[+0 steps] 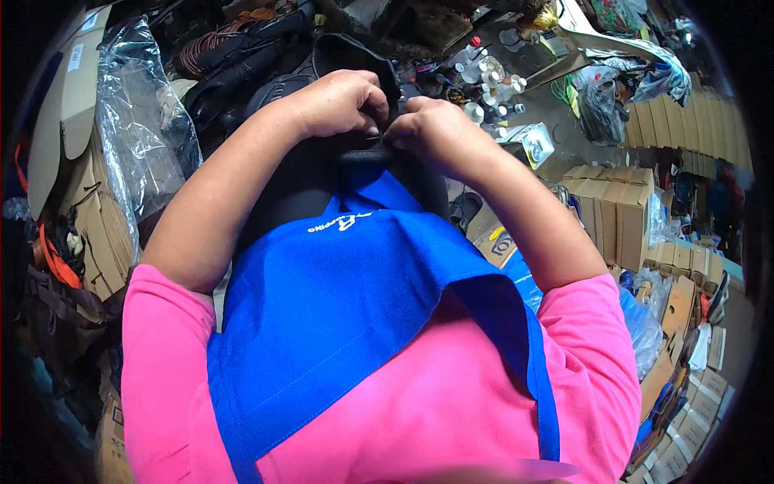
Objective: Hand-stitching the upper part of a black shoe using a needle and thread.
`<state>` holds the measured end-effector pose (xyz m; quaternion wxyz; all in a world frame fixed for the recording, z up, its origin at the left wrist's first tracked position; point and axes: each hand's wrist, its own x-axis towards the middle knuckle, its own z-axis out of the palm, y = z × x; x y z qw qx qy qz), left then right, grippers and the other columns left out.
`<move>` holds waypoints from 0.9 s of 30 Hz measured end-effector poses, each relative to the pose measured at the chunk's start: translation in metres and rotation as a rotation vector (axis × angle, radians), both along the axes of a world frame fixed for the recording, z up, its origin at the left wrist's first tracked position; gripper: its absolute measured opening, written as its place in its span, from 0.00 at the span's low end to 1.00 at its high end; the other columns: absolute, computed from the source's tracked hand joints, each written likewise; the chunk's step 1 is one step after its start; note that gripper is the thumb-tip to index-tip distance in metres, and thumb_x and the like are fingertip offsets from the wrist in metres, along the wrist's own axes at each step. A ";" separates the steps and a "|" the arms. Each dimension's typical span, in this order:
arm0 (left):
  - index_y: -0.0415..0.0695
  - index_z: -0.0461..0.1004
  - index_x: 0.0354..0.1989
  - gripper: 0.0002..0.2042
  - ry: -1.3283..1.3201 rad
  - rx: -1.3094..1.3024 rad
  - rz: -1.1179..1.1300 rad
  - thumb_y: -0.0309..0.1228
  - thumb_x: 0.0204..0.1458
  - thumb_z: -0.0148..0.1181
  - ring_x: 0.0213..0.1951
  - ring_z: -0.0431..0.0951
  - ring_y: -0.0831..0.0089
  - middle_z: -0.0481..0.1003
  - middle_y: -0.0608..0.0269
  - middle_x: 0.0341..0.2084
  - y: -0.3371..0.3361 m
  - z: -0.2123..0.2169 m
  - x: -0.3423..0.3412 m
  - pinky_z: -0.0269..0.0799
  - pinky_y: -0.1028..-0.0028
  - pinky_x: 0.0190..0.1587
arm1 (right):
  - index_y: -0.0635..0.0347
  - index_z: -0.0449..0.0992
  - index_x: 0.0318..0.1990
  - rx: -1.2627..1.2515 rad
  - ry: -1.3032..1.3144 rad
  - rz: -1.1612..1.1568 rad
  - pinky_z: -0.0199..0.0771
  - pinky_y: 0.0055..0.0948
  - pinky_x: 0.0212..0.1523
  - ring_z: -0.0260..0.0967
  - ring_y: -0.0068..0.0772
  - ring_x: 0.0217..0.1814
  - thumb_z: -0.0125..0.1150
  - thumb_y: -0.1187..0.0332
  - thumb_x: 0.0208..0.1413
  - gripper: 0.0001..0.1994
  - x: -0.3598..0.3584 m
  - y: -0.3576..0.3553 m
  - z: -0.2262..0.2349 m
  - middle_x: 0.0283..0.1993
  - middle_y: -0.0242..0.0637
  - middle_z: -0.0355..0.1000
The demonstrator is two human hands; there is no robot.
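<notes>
Close together over my lap, my left hand (343,103) and my right hand (442,135) are both closed, thumbs and fingers pinched. Between them lies a black, curved item (351,52) with a raised rim, like part of a shoe or bag; its kind is not clear. Something thin and dark seems to run between the fingertips, too small to name. My fingertips are at the near edge of the black item, and the fingers partly hide what they hold. A blue apron (339,282) covers my front and lap.
Several small bottles (488,81) stand on the floor ahead to the right. Stacked cardboard boxes (609,206) and flat cartons line the right side. At the left, a clear plastic bag (145,121) hangs by cardboard (68,105). Dark bags and coiled cord (214,52) lie far left.
</notes>
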<state>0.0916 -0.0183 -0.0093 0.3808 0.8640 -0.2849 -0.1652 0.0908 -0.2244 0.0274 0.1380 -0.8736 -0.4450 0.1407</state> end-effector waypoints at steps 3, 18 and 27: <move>0.41 0.76 0.36 0.17 -0.095 -0.091 0.089 0.25 0.34 0.70 0.44 0.73 0.58 0.71 0.58 0.38 0.001 -0.007 0.000 0.70 0.67 0.46 | 0.52 0.80 0.34 0.018 0.072 -0.085 0.73 0.37 0.38 0.72 0.45 0.36 0.62 0.69 0.47 0.06 0.003 0.002 -0.004 0.32 0.41 0.71; 0.34 0.75 0.35 0.11 0.223 0.110 0.460 0.31 0.49 0.61 0.35 0.76 0.67 0.74 0.54 0.29 0.081 0.042 -0.098 0.70 0.70 0.40 | 0.56 0.70 0.42 1.270 1.453 -0.394 0.70 0.38 0.51 0.67 0.25 0.38 0.55 0.64 0.58 0.08 0.004 -0.105 -0.015 0.38 0.30 0.68; 0.47 0.62 0.21 0.19 0.699 -1.533 0.498 0.44 0.63 0.42 0.41 0.72 0.62 0.71 0.57 0.31 0.029 0.024 -0.057 0.62 0.65 0.51 | 0.60 0.72 0.26 -0.154 0.017 -0.375 0.64 0.37 0.38 0.69 0.41 0.29 0.54 0.59 0.59 0.15 -0.027 -0.055 -0.015 0.23 0.41 0.70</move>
